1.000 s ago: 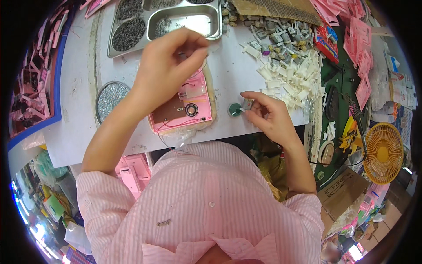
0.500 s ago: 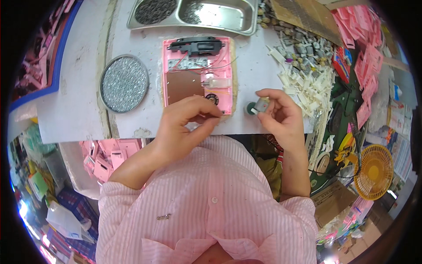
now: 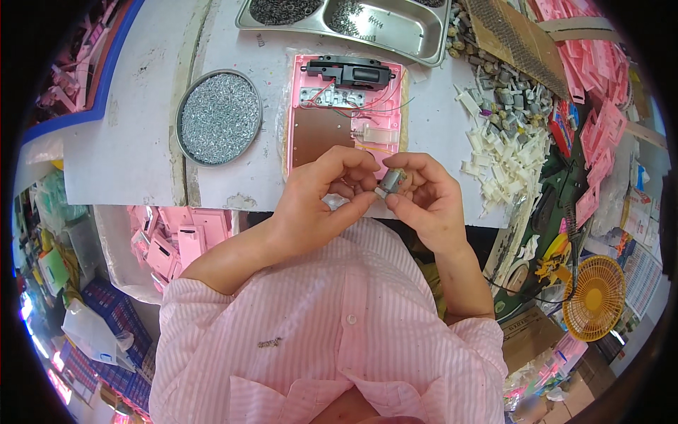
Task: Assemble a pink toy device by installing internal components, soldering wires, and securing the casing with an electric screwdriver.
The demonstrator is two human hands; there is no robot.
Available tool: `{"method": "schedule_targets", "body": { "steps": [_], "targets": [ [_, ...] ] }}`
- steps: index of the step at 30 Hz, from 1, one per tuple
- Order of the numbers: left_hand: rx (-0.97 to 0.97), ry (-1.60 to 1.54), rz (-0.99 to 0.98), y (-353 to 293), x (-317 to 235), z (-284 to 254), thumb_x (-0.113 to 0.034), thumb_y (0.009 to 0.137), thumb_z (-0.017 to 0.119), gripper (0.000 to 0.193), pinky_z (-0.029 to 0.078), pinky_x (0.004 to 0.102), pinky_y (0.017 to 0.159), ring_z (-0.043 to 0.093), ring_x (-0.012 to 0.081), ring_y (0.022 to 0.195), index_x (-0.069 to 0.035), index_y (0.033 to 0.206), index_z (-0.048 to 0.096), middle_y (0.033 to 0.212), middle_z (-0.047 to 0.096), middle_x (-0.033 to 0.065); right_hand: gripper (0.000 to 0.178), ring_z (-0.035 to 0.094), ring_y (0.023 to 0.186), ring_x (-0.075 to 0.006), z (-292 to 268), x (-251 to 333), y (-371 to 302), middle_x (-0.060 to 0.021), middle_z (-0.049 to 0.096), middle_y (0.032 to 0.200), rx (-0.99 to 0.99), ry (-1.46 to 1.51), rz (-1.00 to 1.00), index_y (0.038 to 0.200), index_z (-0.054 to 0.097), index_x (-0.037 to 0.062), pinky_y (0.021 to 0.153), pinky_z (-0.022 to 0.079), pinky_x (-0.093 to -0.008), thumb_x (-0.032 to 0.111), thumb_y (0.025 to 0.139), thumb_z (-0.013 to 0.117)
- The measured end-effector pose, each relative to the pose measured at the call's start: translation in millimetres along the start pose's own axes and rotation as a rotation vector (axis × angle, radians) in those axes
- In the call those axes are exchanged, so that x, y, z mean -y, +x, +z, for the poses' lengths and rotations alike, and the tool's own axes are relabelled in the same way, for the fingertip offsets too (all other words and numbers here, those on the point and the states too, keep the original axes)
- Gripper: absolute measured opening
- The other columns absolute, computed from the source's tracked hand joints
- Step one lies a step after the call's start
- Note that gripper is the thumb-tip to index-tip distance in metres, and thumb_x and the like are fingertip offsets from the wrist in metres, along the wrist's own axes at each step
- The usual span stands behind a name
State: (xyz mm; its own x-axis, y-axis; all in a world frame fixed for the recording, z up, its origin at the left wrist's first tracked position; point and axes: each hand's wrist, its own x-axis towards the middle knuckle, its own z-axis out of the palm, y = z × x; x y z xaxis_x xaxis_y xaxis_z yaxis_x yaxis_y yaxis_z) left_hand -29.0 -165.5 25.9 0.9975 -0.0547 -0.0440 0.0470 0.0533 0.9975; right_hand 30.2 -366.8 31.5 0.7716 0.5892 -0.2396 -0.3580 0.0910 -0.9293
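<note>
My right hand (image 3: 431, 201) pinches a small silver motor (image 3: 393, 181) between thumb and fingers. A small white piece (image 3: 381, 192) sits at the motor's lower left end. My left hand (image 3: 321, 194) is closed, its thumb and fingertips meeting at that white piece; whether it holds anything else is hidden. Just beyond both hands lies an open pink plastic casing (image 3: 298, 85). It contains a black plastic unit (image 3: 353, 73), a metal plate (image 3: 325, 97), a brown panel (image 3: 321, 138), thin wires and a whitish holder (image 3: 380, 135). My hands cover its near end.
A round dish of small silver screws (image 3: 219, 116) stands left of the casing. Behind is a steel compartment tray (image 3: 409, 35) with dark and silver small parts. At right are piles of motors (image 3: 512, 95) and white plastic parts (image 3: 505, 162). Pink casings (image 3: 180, 244) fill a bin at lower left.
My right hand has brought the motor left to my left hand, which moved right to meet it. The view has shifted, so the table things appear further right.
</note>
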Motion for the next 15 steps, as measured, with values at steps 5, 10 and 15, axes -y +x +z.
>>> {"method": "schedule_targets", "body": {
  "steps": [5,10,15],
  "targets": [
    [0.009,0.135,0.173,0,-1,-4,0.01,0.086,0.071,0.039,0.057,0.0287,0.079,0.068,0.0168,0.092,0.001,0.12,0.055,0.104,0.067,0.0102,0.039,0.064,0.077,-0.0136,10,1,-3,-0.007,0.069,0.1,-0.075,-0.525,-0.256,0.116,0.064,0.0033,0.069,0.051,-0.026,-0.004,0.08,0.077],
    [-0.1,0.445,0.686,9,7,-7,0.011,0.08,0.074,0.032,0.057,0.0325,0.073,0.07,0.0242,0.08,0.001,0.107,0.06,0.092,0.07,0.015,0.039,0.066,0.075,-0.0255,1,4,8,-0.0107,0.07,0.096,-0.062,-0.903,-0.757,0.104,0.068,0.0055,0.064,0.053,-0.0317,0.001,0.069,0.083],
    [0.004,0.247,0.432,4,0,-13,0.01,0.082,0.072,0.022,0.056,0.0312,0.075,0.069,0.0235,0.085,0.002,0.1,0.062,0.097,0.069,0.016,0.039,0.066,0.074,-0.0258,5,4,7,-0.0106,0.07,0.095,-0.083,-0.879,-0.821,0.103,0.068,0.0061,0.062,0.052,-0.0328,0.002,0.067,0.085]
  ]
}}
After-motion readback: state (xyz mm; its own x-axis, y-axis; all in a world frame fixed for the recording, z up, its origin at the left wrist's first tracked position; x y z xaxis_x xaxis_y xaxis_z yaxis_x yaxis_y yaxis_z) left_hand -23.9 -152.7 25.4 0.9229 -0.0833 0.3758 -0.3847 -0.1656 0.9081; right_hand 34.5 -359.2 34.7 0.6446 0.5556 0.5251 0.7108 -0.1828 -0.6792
